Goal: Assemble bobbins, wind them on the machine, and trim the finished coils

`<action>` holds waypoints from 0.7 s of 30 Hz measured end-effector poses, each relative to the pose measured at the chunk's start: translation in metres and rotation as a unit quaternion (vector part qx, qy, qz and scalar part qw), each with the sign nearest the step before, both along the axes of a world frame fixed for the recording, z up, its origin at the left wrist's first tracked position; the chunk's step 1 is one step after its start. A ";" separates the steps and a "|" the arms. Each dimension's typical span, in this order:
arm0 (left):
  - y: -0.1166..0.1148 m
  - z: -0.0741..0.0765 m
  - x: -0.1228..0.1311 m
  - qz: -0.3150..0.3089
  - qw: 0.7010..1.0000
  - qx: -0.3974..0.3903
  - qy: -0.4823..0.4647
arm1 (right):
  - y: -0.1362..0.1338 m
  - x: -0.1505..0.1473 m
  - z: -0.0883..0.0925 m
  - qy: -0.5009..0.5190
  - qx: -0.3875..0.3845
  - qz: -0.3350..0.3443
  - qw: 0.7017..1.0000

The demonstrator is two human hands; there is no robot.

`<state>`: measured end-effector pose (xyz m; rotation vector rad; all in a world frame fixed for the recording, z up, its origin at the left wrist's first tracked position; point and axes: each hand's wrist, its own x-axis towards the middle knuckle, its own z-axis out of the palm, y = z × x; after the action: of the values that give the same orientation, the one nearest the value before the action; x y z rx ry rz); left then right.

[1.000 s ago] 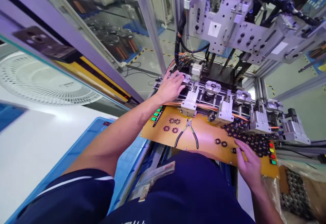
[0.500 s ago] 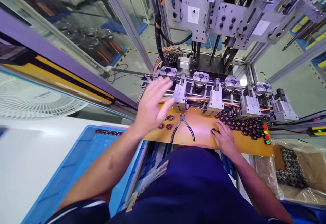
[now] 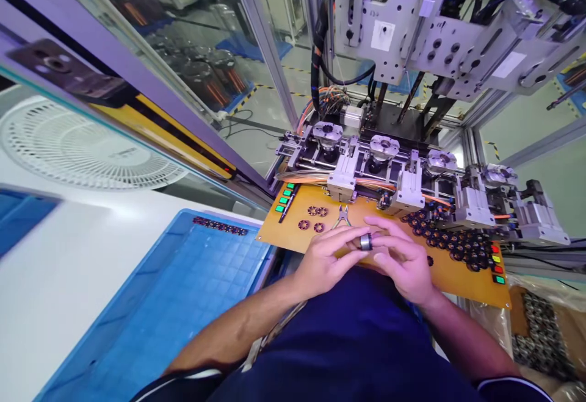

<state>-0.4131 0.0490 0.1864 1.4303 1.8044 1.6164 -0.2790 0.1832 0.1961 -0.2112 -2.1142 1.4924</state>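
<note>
Between my two hands, just above the front part of the orange panel, is a small motor stator point(image 3: 365, 241) with a silver rim and dark end. My left hand point(image 3: 323, 260) pinches it from the left with thumb and fingers. From the right, the fingers of my right hand point(image 3: 409, 263) close on the same piece. Behind my hands lie cutting pliers point(image 3: 342, 215), their handles partly covered by my left hand. Several loose stators point(image 3: 318, 227) rest left of the pliers. A dense group of dark stators point(image 3: 451, 240) covers the panel's right side.
The orange panel point(image 3: 284, 237) carries green buttons point(image 3: 284, 201) and a pen-like tool point(image 3: 288, 205) at left, coloured buttons point(image 3: 497, 265) at right. Metal clamp fixtures point(image 3: 384, 146) line its back. A blue tray point(image 3: 183, 280) holds a row of stators. A plastic-lined box point(image 3: 522, 323) stands right.
My left hand has come down from beside the fixtures to meet my right hand. My right hand has lifted a stator off the panel. The camera view has shifted left.
</note>
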 end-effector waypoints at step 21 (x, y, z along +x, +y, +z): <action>0.002 -0.005 -0.019 0.092 0.992 0.039 0.070 | 0.002 -0.031 0.000 -0.025 -0.057 0.039 0.997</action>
<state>-0.4319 0.0506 0.1816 1.4821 2.0252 1.7329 -0.3096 0.1857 0.1964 -0.2121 -2.0994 1.6703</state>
